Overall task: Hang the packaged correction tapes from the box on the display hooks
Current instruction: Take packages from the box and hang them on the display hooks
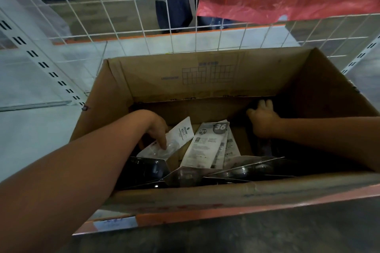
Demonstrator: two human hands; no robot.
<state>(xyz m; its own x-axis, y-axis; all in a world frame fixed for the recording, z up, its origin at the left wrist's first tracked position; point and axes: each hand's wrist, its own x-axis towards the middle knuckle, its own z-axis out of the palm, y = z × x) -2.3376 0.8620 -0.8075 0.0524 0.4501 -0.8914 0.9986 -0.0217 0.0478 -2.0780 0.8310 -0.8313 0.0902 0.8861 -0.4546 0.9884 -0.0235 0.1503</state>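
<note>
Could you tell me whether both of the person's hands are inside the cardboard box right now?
Yes, the left hand touches a white package and the right hand reaches toward the far corner inside the cardboard box.

Both forearms reach forward and down. The left hand (158, 129) curls, fingertips pointing down. The right hand (263, 118) lies farther ahead, its fingers bent over.

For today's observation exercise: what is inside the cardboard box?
Inside the cardboard box lie white carded packages and dark blister packs. The left hand touches a clear-fronted package; the right hand reaches the far corner. What it holds, if anything, is hidden.
</note>
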